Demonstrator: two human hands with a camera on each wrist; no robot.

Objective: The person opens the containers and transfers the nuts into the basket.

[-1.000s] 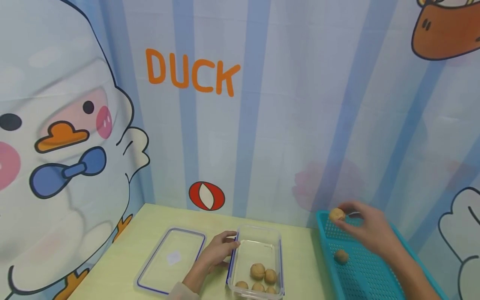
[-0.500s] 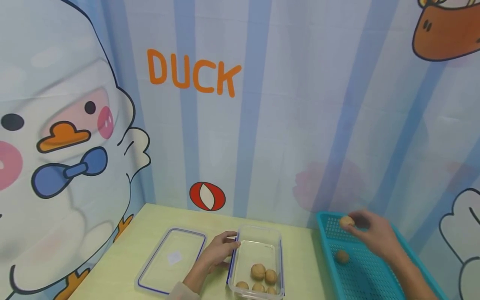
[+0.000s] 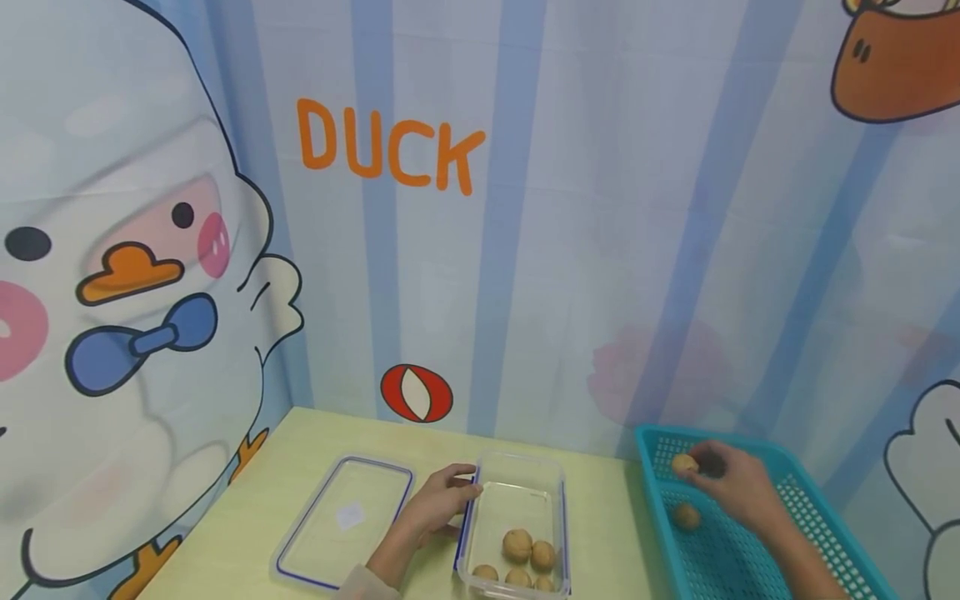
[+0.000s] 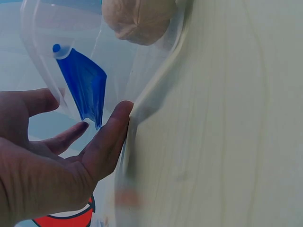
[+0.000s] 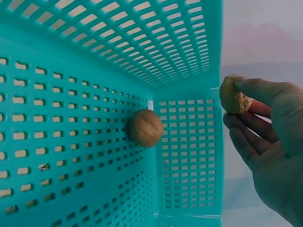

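Observation:
My left hand (image 3: 442, 500) holds the left side of a clear plastic food container (image 3: 517, 500) with a blue seal. Its thumb reaches over the rim while the other fingers lie along the outer wall, beside a blue clip (image 4: 85, 85) in the left wrist view. Several walnuts (image 3: 517, 545) sit at the container's near end. Over the far end of a turquoise basket (image 3: 660, 533), my right hand (image 3: 738, 487) pinches a walnut (image 5: 234, 96) between thumb and fingertips. Another walnut (image 5: 146, 128) lies on the basket floor below.
A clear lid (image 3: 341, 521) with a blue seal lies flat on the pale table (image 3: 600, 517), left of the container. Behind the table hangs a printed duck curtain (image 3: 555, 250). The basket's perforated walls rise around its contents.
My right hand has moved down and slightly right, then a little left, with the walnut, lower over the basket's far end. The left hand stays on the container.

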